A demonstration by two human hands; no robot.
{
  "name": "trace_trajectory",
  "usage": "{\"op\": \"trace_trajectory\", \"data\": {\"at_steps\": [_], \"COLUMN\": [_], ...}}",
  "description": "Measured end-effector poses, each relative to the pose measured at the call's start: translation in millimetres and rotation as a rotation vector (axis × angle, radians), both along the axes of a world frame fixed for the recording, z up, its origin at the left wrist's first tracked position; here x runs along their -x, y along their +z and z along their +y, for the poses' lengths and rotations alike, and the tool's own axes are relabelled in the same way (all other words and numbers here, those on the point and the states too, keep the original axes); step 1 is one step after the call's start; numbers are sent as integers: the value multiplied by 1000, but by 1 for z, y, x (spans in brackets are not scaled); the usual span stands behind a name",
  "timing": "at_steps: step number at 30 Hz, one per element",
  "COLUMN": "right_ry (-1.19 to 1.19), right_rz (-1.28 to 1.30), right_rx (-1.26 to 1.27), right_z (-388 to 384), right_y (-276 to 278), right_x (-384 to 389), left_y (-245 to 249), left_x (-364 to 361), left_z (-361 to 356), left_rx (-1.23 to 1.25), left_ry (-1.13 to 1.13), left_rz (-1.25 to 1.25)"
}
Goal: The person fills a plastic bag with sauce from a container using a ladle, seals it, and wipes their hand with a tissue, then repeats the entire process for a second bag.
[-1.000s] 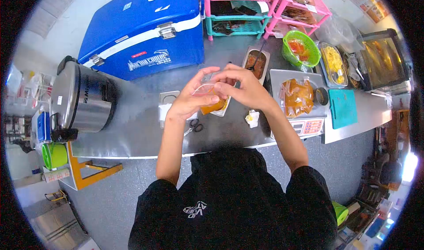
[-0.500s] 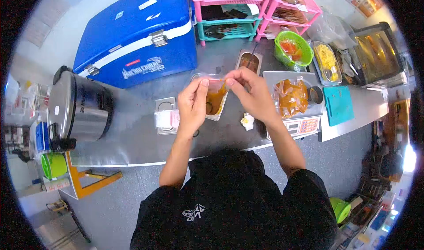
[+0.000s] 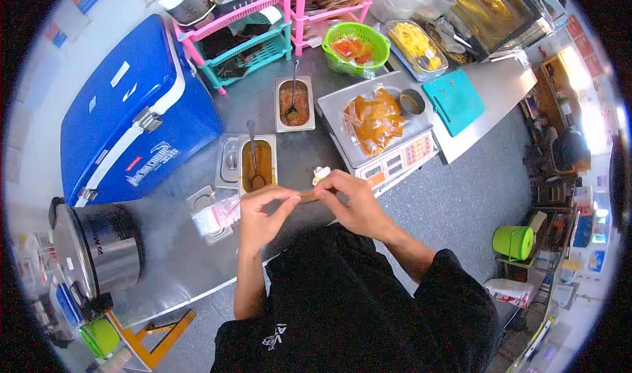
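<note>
Between my two hands, just past the table's front edge, a small clear bag with orange-brown sauce (image 3: 308, 196) is stretched. My left hand (image 3: 265, 216) pinches one end of it, and my right hand (image 3: 352, 205) pinches the other. Just beyond my left hand stands a metal container of yellow-brown sauce (image 3: 264, 156) with a ladle in it. Farther back is a metal container of reddish sauce (image 3: 294, 103), also with a ladle. Several filled sauce bags (image 3: 376, 119) lie on the scale (image 3: 332, 113) at the right, near a dark round bowl (image 3: 412, 102). A crumpled white scrap (image 3: 320, 174) lies beyond my right hand.
A blue cooler (image 3: 131, 109) and a large steel pot (image 3: 108, 248) stand left. Behind are pink and teal racks (image 3: 247, 50) and a green basket (image 3: 355, 47). A yellow food tray (image 3: 416, 47) and teal board (image 3: 454, 103) are right. Small plastic bags (image 3: 216, 218) lie on a lid, left.
The view has turned and shifted right. Both hands have come down from over the yellow-brown sauce container towards my body, still holding the bag, which now looks flatter and narrower.
</note>
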State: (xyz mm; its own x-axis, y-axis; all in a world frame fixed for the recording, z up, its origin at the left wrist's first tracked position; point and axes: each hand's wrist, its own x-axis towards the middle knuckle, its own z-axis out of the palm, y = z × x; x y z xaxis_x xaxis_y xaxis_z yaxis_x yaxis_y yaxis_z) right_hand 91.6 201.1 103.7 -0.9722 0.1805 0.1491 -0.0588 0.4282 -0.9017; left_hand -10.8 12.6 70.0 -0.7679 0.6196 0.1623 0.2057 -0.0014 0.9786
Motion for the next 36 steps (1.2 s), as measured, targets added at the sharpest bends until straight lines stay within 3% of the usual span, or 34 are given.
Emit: {"op": "trace_trajectory", "data": {"at_steps": [3,5,7,9,11,13,17,22,23,27,28,31,32,35,36], "right_ry": [-60,-126,-229,-365,-526,-524,-471,-238,-133,-193,-212,-194,-171,-49,11], "right_rz": [-71,-53,-13,-30,13,144,177,-112,-101,-302,-346,-301,-456,-441,-394], "right_rx": [36,-67,-177,-212,-387,-517,-641,-239,-373,-462,-506,-330,-14,897,912], "right_z": [12,26,47,80,111,129,135,67,57,30,23,15,14,-3,-14], "right_y": [-7,-14,-24,-26,-36,-44,-94,-179,-196,-224,-227,-224,-220,-163,-154], "right_x": [-13,-18,-21,-21,-19,-7,3,0,-3,-8,-9,-4,-3,7,9], "left_y": [-22,-16,-16,-27,-40,-47,-67,-87,-86,-92,-87,-81,-76,-70,-71], "left_x": [-2,-4,-7,-8,-6,-12,-20,-30,-34,-40,-43,-39,-39,-35,-34], "left_z": [7,25,27,15,-2,-14,-27,-39,-35,-33,-32,-34,-34,-30,-28], "left_rx": [60,104,132,137,277,383,407,372,336,227,34,-84,-143,-358,-399], "left_ry": [-29,30,54,40,-21,-64,8,44,59,26,-2,-88,-102,-178,-211], "left_rz": [145,290,259,48,-11,-188,-85,-105,-117,-179,-359,-361,-472,-774,-851]}}
